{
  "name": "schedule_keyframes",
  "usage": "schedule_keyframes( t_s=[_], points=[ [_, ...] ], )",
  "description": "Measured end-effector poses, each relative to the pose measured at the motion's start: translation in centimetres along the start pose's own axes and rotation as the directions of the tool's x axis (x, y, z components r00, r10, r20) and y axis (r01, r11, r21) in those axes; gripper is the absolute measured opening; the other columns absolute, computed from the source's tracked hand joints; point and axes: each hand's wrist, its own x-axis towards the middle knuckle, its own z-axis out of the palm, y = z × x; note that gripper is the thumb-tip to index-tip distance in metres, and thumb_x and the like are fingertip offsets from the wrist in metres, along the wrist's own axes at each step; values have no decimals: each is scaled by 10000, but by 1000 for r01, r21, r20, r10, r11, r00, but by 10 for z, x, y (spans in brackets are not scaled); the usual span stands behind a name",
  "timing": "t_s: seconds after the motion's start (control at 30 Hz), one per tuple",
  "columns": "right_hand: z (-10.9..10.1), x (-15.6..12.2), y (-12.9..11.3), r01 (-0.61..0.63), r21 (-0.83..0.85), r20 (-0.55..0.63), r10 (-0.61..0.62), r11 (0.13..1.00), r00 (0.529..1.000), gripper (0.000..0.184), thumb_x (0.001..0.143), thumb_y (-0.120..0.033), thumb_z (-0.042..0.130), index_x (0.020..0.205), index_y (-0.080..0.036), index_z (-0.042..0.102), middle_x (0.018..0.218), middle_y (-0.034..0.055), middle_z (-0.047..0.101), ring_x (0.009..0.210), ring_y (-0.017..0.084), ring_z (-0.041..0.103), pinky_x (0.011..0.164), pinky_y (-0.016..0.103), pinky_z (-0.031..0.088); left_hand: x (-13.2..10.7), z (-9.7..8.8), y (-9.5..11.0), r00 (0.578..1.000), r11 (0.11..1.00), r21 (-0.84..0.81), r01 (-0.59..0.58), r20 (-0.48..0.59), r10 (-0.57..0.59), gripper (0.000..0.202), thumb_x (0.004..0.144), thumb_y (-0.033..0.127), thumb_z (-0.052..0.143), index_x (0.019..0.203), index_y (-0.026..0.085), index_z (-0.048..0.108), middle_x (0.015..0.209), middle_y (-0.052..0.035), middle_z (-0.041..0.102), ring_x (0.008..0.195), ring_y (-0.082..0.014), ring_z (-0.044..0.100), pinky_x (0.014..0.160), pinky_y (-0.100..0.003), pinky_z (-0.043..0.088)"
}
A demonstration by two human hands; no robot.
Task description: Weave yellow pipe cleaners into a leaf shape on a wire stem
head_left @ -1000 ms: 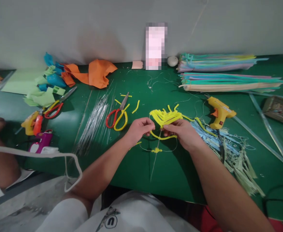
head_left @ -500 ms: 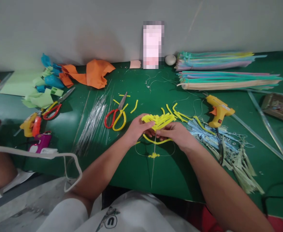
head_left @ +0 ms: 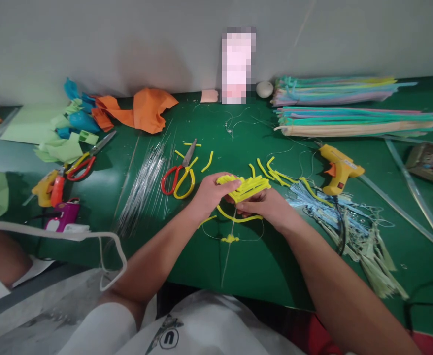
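both the left hand and right hand are clamped on the yellow pipe-cleaner bundle.

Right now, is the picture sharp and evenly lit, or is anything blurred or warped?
In the head view the left hand and right hand on the yellow strips look sharp; a soft sheen marks the green table; the table's far edge bows; a pixelated patch hides something by the wall.

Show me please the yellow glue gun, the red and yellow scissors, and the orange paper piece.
yellow glue gun (head_left: 340, 170), head view, on its body.
red and yellow scissors (head_left: 179, 177), head view, on the handles.
orange paper piece (head_left: 148, 109), head view, on its folded middle.
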Motion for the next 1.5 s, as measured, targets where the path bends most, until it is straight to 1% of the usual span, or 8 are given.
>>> schedule_keyframes(
  t_s=[0.27, 0.47, 0.7, 0.77, 0.93, 1.03, 1.33, 1.5],
  points=[
    [7, 3, 5, 64, 42, -61, -61, 997, 996, 191, 642, -320, 803, 774, -190, 759, 673, 21, 711, 603, 136, 629, 626, 293, 526, -2, -3, 3, 1000, 992, 123, 2, -21, 0, 263, 663, 345, 752, 716, 141, 596, 656, 17, 575, 593, -89, 531, 563, -227, 421],
    [8, 4, 7, 100, 80, -57, -95, 992, 994, 197, 637, -316, 804, 781, -192, 755, 702, 15, 715, 611, 135, 622, 632, 298, 518, -1, -3, 1, 999, 995, 96, 39, 4, -40, 211, 657, 284, 729, 728, 134, 597, 646, 17, 581, 560, -80, 521, 545, -225, 426],
    [7, 4, 5, 101, 38, -139, -95, 994, 986, 248, 669, -402, 786, 741, -174, 721, 653, 16, 680, 571, 131, 598, 593, 281, 489, 1, -6, -4, 999, 993, 103, 50, -13, -49, 226, 693, 300, 726, 770, 129, 600, 648, 14, 595, 485, -66, 510, 491, -220, 420],
    [5, 5, 5, 125, 41, -199, -115, 991, 973, 272, 705, -439, 754, 735, -173, 701, 641, 17, 664, 540, 132, 584, 553, 278, 466, 2, -5, -6, 998, 994, 91, 62, -9, -62, 226, 698, 299, 723, 786, 128, 605, 666, 11, 601, 510, -71, 528, 502, -221, 443],
    [2, 6, 4, 316, 4, -382, -291, 949, 877, 362, 705, -372, 760, 1052, -290, 693, 933, -1, 685, 650, 136, 596, 608, 294, 511, 0, -2, -6, 997, 994, 79, 75, 22, -77, 200, 704, 288, 717, 762, 127, 613, 666, 10, 599, 534, -68, 535, 490, -198, 447],
    [1, 5, 3, 376, -45, -418, -359, 926, 834, 220, 719, -347, 747, 928, -282, 723, 922, 5, 687, 722, 157, 608, 657, 311, 528, -1, -1, -4, 996, 994, 64, 83, 24, -85, 203, 699, 292, 723, 755, 128, 617, 666, 7, 603, 545, -72, 543, 487, -197, 457],
    [4, 6, 4, 378, -11, -462, -340, 926, 819, 140, 706, -311, 755, 811, -249, 685, 771, -5, 658, 654, 138, 580, 643, 296, 499, 2, -4, -9, 999, 999, 8, 43, 1, -43, 249, 668, 319, 757, 742, 134, 609, 652, 13, 598, 564, -89, 559, 488, -209, 475],
    [2, 6, 5, 380, -67, -450, -367, 923, 814, 104, 742, -313, 716, 798, -237, 671, 779, 1, 651, 672, 135, 553, 629, 278, 453, 2, -6, -9, 1000, 996, 86, 15, 5, -16, 266, 717, 373, 729, 814, 147, 628, 702, 7, 612, 598, -103, 578, 524, -223, 484]
  ],
)
